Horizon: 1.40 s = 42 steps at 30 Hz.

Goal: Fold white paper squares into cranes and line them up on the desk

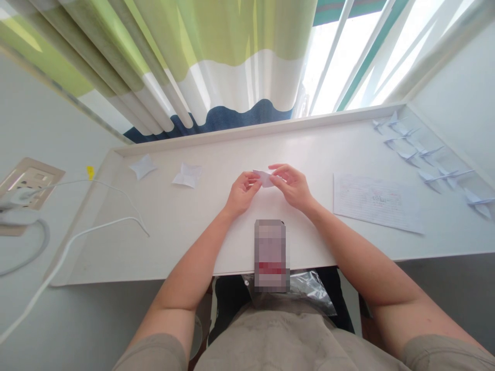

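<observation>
Over the middle of the white desk, a small folded piece of white paper [265, 179] is pinched from both sides. My left hand [243, 192] grips its left edge between thumb and fingers. On the right edge, my right hand [291, 185] holds it with the thumb and a bent finger, the other fingers raised above. The paper's finer creases are too small to make out. To the left lie two creased white paper squares, one nearer [187, 175] and one farther off [143, 166]. A phone-shaped object [270, 252], blurred by pixels, is at the desk's front edge.
Several folded paper cranes [415, 149] stand along the right side of the white desk [162, 247]. A printed sheet [373, 203] lies right of my hands. At left, a white cable [96, 225] runs near a wall socket [33, 183]. A curtain [232, 46] hangs behind.
</observation>
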Each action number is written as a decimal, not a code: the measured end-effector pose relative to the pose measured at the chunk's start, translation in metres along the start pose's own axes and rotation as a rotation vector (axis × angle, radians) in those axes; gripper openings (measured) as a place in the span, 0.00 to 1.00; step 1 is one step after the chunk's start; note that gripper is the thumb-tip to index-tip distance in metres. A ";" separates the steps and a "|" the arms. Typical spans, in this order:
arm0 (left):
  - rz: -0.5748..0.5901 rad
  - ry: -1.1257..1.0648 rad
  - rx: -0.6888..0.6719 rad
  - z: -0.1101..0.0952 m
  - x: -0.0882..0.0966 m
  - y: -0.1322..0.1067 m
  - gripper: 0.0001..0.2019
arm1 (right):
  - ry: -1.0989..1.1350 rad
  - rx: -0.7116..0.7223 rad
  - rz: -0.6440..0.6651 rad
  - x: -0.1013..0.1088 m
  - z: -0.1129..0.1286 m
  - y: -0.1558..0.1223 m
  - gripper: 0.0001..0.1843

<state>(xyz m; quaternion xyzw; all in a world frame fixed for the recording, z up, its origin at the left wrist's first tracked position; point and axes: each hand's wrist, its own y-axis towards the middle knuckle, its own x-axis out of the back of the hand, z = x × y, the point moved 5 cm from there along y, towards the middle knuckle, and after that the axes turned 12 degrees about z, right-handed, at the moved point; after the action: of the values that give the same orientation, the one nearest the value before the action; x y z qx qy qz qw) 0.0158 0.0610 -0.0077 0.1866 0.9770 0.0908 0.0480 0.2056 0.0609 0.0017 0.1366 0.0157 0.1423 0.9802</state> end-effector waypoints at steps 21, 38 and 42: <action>-0.052 0.015 -0.083 -0.009 0.004 -0.006 0.16 | 0.081 -0.042 0.000 0.005 0.005 0.001 0.29; -0.029 0.329 -0.156 0.002 0.007 -0.009 0.07 | 0.124 -0.025 0.031 0.000 0.002 0.000 0.26; 0.078 0.206 -0.225 -0.004 0.004 -0.008 0.11 | 0.130 -0.020 0.056 -0.003 0.003 0.000 0.26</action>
<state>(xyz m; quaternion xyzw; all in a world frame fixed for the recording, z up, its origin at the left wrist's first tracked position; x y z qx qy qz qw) 0.0086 0.0545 -0.0059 0.2076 0.9525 0.2202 -0.0353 0.2028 0.0595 0.0046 0.1174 0.0742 0.1784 0.9741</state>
